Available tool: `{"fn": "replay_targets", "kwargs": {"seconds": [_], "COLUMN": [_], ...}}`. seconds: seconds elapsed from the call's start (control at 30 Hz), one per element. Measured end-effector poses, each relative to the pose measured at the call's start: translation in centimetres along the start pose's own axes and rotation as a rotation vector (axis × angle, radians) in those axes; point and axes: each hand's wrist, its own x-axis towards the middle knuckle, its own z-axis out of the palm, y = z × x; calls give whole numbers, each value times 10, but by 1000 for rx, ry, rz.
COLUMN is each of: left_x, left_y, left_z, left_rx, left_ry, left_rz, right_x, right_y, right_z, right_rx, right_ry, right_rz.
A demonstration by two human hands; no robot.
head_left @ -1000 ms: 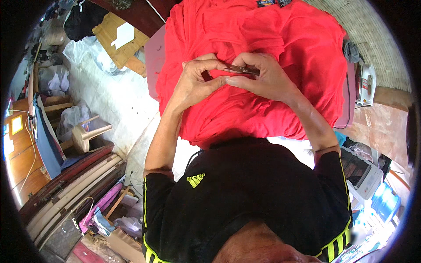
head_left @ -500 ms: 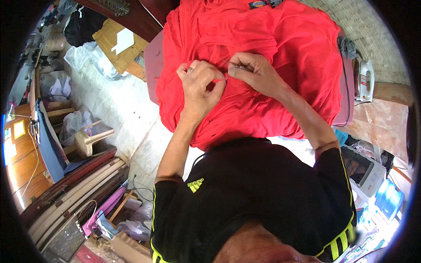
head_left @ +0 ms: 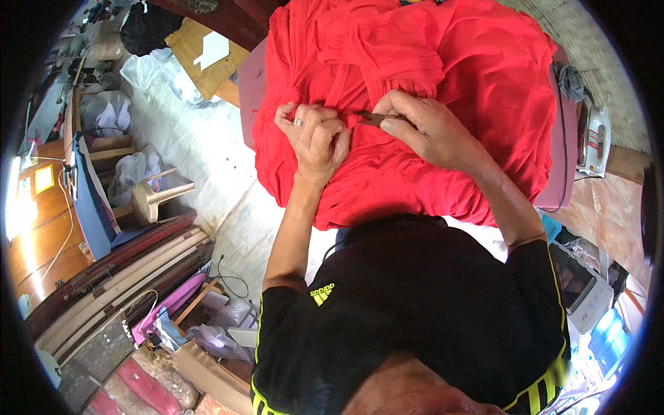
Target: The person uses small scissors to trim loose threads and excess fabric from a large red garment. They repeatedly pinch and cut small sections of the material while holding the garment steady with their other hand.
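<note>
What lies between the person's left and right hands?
In the head view, the tip of a slim dark tool, gripped by the right hand, points toward the left hand; beneath that gap lies crumpled red fabric.

Shot from the wearer's head, a single upright fisheye view looks steeply down past the black shirt [head_left: 415, 290], filling the lower center, toward the left hand [head_left: 315, 138], right hand [head_left: 429, 130] and red garment [head_left: 408, 190] in the upper middle, near enough for a finger ring [head_left: 298, 122] to show. The round, edge-bending frame sweeps from stacked wooden boards [head_left: 142, 264] at left to a clothes iron [head_left: 595, 142] at right.
</note>
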Motion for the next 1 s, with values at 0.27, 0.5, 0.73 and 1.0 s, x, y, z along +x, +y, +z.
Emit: {"fn": "replay_targets", "kwargs": {"seconds": [0.27,0.5,0.73,1.0], "left_x": [-6,-7,-1,86], "left_y": [-1,-3,-3,-23], "left_z": [1,4,-3,-45], "left_rx": [5,-55,-178,-406], "left_ry": [1,6,-15,-372], "left_rz": [-16,-26,-164,-112], "right_x": [3,3,7,5], "right_y": [9,5,15,-2], "right_z": [7,18,11,3], "right_rx": [109,99,377,198], "right_ry": [-36,27,83,17], "right_rz": [29,4,61,200]}}
